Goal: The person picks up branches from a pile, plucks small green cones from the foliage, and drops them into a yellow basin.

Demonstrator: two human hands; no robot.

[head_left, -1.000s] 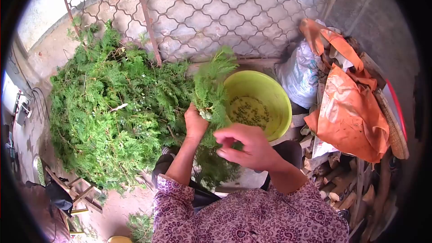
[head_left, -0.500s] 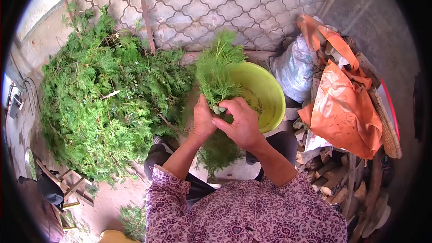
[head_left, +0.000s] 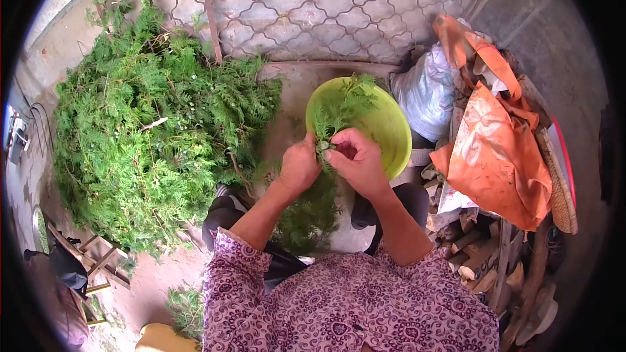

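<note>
A green conifer sprig (head_left: 339, 112) is gripped by my left hand (head_left: 301, 165), its feathery tip reaching over the yellow-green basin (head_left: 396, 132). My right hand (head_left: 360, 163) is closed in a pinch, thumb and forefinger at a small pale green cone (head_left: 325, 146) on the sprig. Both hands meet at the near left rim of the basin. Below them, more green foliage (head_left: 310, 215) hangs between my knees. Small dark bits lay in the basin half a second ago; the sprig and my right hand now cover part of it.
A large heap of conifer branches (head_left: 147, 137) lies to the left. Behind is a metal lattice (head_left: 313, 6). On the right are a white sack (head_left: 427, 94), an orange bag (head_left: 499, 156) and stacked firewood (head_left: 476, 257). A wooden stool (head_left: 98, 264) stands lower left.
The sprig has swung right and down, so its tip now lies over the basin instead of left of it. Both hands have shifted slightly, with my right fingers still at the cone.
</note>
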